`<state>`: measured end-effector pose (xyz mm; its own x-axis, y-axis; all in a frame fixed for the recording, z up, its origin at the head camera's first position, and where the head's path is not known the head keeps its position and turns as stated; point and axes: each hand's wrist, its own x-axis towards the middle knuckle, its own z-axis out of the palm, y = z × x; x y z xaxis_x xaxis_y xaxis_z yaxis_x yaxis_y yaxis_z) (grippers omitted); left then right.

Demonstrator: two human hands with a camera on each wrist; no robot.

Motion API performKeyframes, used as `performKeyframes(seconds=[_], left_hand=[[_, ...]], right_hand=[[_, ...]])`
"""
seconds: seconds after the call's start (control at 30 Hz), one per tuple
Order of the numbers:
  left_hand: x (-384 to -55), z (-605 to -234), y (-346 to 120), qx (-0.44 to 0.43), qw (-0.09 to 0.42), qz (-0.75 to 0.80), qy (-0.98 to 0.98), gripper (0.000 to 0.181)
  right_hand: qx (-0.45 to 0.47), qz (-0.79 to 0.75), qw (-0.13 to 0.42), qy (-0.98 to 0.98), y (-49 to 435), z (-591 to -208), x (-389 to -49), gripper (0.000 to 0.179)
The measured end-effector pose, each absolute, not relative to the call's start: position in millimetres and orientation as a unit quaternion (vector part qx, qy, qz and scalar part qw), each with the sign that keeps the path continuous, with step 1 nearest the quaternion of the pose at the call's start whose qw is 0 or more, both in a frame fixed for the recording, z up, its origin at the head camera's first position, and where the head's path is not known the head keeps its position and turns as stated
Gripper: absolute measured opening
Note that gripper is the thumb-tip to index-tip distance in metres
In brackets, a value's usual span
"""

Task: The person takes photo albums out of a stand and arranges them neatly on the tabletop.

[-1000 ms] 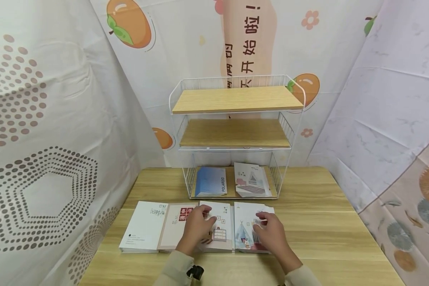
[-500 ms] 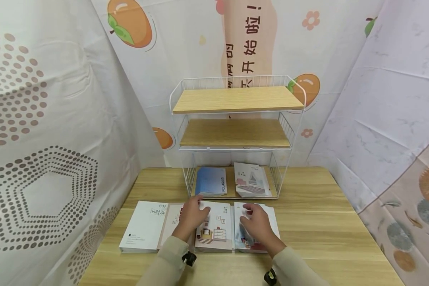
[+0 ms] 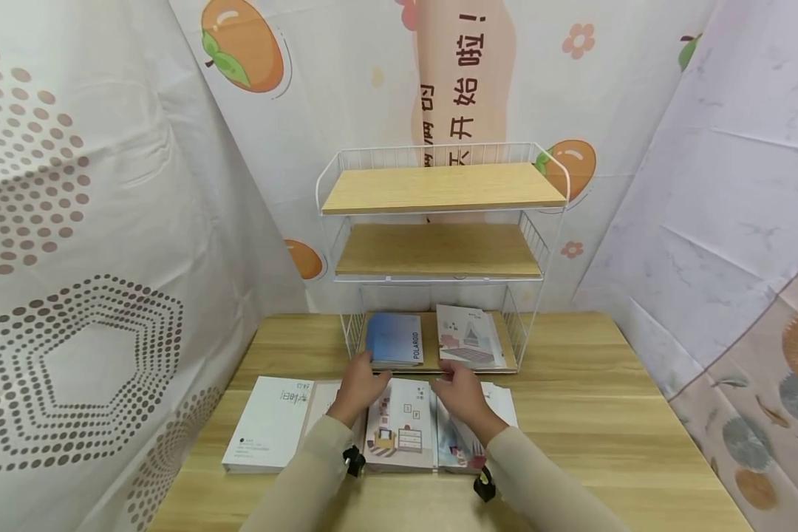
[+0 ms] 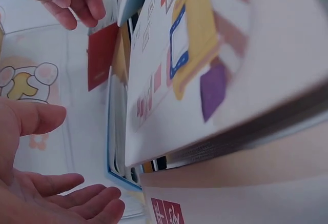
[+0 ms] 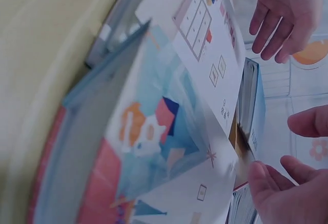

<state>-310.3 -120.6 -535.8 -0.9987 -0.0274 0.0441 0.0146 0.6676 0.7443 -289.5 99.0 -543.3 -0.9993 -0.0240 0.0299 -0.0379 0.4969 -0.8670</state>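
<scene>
Relative to the white wire rack (image 3: 439, 251), left to right: the white-covered book (image 3: 266, 421) lies front-left; the left hand (image 3: 360, 388), empty, fingers loosely extended, hangs just before the bottom tier, which bears the blue POLAROID book (image 3: 394, 338); the armchair-cover book (image 3: 399, 428) lies in front; the right hand (image 3: 464, 395), likewise empty, hangs before the tier's tent-cover book (image 3: 467, 336). Sound handling would keep both palms level and clear of the wire.

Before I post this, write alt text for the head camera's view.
A person's left hand and right hand hover over a row of four books on a wooden table. Behind the row stands a white wire rack with three wooden shelves, its lowest holding a blue book marked POLAROID and a white illustrated book.
</scene>
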Motion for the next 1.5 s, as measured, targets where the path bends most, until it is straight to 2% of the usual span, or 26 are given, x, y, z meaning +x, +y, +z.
performKeyframes(seconds=[0.27,0.77,1.03,1.33,1.5], left_hand=[[-322.8,-536.9,-119.4,0.013,0.025,-0.44,-0.898,0.074],[-330.7,-528.9,-110.9,0.033,0.01,-0.388,-0.921,0.077],[-334.3,-529.4,-113.1,0.044,-0.002,-0.384,-0.922,0.074],[-341.1,-538.5,-115.8,0.059,-0.014,-0.402,-0.913,0.075],[-343.2,-540.9,-116.4,0.06,-0.013,-0.411,-0.91,0.073]], right_hand=[[0.025,0.542,-0.041,-0.839,87.3,-543.0,-300.1,0.06],[0.007,0.568,-0.072,-0.82,72.0,-546.0,-317.0,0.08],[0.007,0.59,-0.09,-0.803,65.9,-546.9,-322.3,0.083],[0.041,0.634,-0.112,-0.764,62.1,-551.1,-330.8,0.069],[0.02,0.636,-0.109,-0.764,61.8,-551.9,-330.9,0.082]])
